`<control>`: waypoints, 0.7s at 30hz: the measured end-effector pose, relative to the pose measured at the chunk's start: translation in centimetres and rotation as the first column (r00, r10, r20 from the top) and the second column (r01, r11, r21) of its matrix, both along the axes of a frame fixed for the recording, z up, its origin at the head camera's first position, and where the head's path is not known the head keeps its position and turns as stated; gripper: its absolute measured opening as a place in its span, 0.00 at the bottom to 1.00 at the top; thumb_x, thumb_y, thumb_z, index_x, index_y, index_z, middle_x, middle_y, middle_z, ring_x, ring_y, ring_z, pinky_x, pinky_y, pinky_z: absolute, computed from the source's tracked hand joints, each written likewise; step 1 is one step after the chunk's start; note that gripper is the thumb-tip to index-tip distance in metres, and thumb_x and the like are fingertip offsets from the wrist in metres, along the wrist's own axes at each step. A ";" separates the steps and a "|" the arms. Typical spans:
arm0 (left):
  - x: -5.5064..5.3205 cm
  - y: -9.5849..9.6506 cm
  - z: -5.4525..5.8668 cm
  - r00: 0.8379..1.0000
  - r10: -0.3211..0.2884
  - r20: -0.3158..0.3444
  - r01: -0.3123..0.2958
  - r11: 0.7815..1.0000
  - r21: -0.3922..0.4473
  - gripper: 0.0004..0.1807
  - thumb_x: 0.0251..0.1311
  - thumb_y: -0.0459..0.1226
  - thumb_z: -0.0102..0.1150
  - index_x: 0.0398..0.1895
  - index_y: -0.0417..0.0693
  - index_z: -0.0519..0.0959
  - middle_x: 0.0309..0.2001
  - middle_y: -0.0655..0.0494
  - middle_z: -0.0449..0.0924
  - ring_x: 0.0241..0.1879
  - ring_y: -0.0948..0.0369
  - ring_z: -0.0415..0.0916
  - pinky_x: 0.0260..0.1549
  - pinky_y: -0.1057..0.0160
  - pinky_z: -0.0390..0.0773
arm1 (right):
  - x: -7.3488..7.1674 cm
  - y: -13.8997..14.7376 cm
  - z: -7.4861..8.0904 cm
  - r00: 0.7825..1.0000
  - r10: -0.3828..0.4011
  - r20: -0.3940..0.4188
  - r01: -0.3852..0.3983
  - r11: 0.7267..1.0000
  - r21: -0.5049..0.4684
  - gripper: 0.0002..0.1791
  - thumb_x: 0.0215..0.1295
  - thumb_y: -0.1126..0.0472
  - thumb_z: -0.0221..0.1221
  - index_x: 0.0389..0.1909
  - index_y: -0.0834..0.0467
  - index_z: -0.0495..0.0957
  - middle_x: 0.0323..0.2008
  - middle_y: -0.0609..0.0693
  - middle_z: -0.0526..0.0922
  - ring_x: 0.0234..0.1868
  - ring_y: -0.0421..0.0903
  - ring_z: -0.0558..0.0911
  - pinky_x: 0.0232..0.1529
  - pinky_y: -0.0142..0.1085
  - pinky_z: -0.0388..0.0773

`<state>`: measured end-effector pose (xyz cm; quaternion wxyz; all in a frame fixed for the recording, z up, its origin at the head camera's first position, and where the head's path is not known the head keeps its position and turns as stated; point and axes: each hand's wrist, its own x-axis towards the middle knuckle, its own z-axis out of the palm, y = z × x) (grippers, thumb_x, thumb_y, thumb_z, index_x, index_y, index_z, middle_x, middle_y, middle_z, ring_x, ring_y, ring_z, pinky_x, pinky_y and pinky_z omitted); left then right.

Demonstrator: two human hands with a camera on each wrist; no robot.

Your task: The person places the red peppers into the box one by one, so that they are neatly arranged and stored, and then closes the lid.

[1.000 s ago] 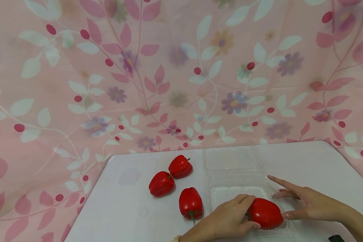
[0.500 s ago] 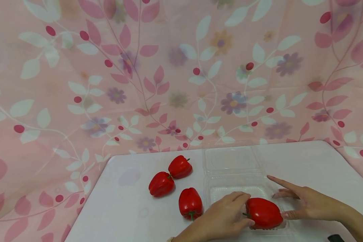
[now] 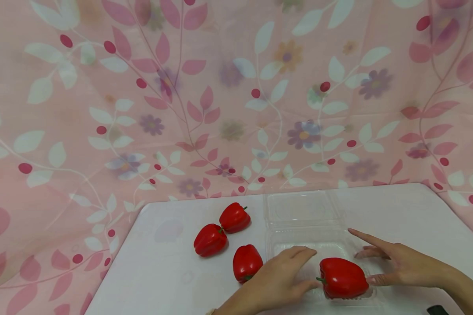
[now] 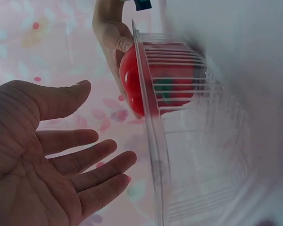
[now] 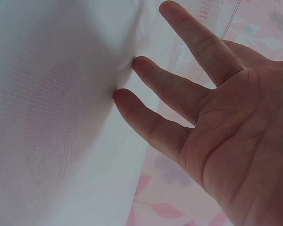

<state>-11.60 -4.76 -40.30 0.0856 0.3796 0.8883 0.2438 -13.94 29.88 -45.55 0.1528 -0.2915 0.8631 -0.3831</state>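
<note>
A red bell pepper (image 3: 344,278) lies on its side in the near right part of a clear plastic clamshell box (image 3: 273,243), green stem to the left. My left hand (image 3: 277,280) hovers left of it, fingers spread, nothing held. In the left wrist view the left palm (image 4: 33,155) faces the box rim (image 4: 153,155), apart from the pepper. My right hand (image 3: 402,264) is at the box's right side, thumb tip right at the pepper's right end. In the right wrist view its extended fingers (image 5: 155,125) reach the white cloth.
Two red peppers (image 3: 210,239) (image 3: 234,217) lie together at the back left. Another pepper (image 3: 247,262) sits left of the box, partly behind the left hand. The open lid (image 3: 303,208) lies flat toward the back. A dark object (image 3: 437,310) shows at the bottom right.
The left hand has let go of the pepper and drawn back to the left, uncovering its stem. The pepper rests in the box, and the right hand has stayed in place.
</note>
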 end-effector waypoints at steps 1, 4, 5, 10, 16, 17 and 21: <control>0.0 -0.1 0.1 1.000 0.002 -0.001 -0.002 1.000 0.004 0.33 0.64 0.53 0.60 0.71 0.63 0.64 0.65 0.69 0.68 0.61 0.71 0.68 0.47 0.72 0.77 | 0.0 0.0 0.0 1.000 -0.002 0.001 0.002 1.000 0.000 0.53 0.59 0.53 0.68 0.79 0.51 0.46 0.56 0.45 0.80 0.55 0.33 0.76 0.40 0.61 0.79; 0.0 -0.6 0.2 1.000 0.004 -0.003 -0.004 1.000 0.023 0.32 0.65 0.53 0.59 0.71 0.62 0.65 0.65 0.68 0.69 0.61 0.70 0.68 0.48 0.70 0.77 | 0.0 0.0 -0.1 1.000 -0.004 -0.005 0.004 1.000 0.016 0.53 0.59 0.52 0.68 0.79 0.50 0.46 0.56 0.44 0.80 0.55 0.33 0.76 0.41 0.57 0.80; 0.0 -0.8 0.3 1.000 0.003 -0.002 -0.003 1.000 0.031 0.31 0.66 0.53 0.58 0.71 0.62 0.65 0.65 0.68 0.69 0.61 0.70 0.68 0.48 0.70 0.77 | 0.0 0.1 -0.1 1.000 -0.004 -0.001 0.004 1.000 0.015 0.53 0.60 0.52 0.68 0.79 0.50 0.46 0.56 0.45 0.80 0.55 0.33 0.76 0.41 0.57 0.80; -0.1 -1.6 0.4 1.000 -0.008 -0.003 0.008 0.998 0.067 0.29 0.67 0.52 0.58 0.70 0.61 0.66 0.64 0.68 0.70 0.61 0.71 0.68 0.51 0.69 0.76 | 0.0 0.1 -0.1 1.000 -0.001 0.006 0.001 1.000 0.018 0.52 0.61 0.52 0.67 0.79 0.50 0.45 0.56 0.46 0.80 0.56 0.33 0.76 0.43 0.40 0.81; -0.4 -2.7 0.5 1.000 -0.007 -0.027 0.009 0.997 0.083 0.29 0.68 0.52 0.57 0.70 0.60 0.66 0.64 0.67 0.70 0.61 0.70 0.68 0.54 0.68 0.74 | 0.1 0.1 -0.1 1.000 0.003 0.015 -0.004 1.000 0.010 0.52 0.61 0.53 0.67 0.79 0.50 0.45 0.57 0.46 0.80 0.56 0.33 0.76 0.43 0.32 0.77; -0.5 -2.8 0.6 1.000 -0.005 -0.030 0.007 0.996 0.089 0.29 0.67 0.51 0.57 0.70 0.60 0.66 0.64 0.67 0.70 0.61 0.70 0.68 0.54 0.68 0.74 | 0.1 0.1 0.0 1.000 0.006 0.011 -0.006 1.000 0.009 0.52 0.62 0.53 0.67 0.79 0.50 0.45 0.57 0.46 0.80 0.56 0.34 0.76 0.44 0.32 0.77; -0.7 -3.5 0.6 0.999 0.009 -0.032 -0.005 0.994 0.111 0.29 0.67 0.52 0.57 0.69 0.60 0.67 0.63 0.67 0.71 0.60 0.70 0.69 0.53 0.67 0.75 | 0.1 0.1 0.0 1.000 0.010 -0.008 -0.010 1.000 0.010 0.52 0.62 0.53 0.67 0.79 0.50 0.45 0.56 0.45 0.80 0.56 0.34 0.76 0.44 0.32 0.78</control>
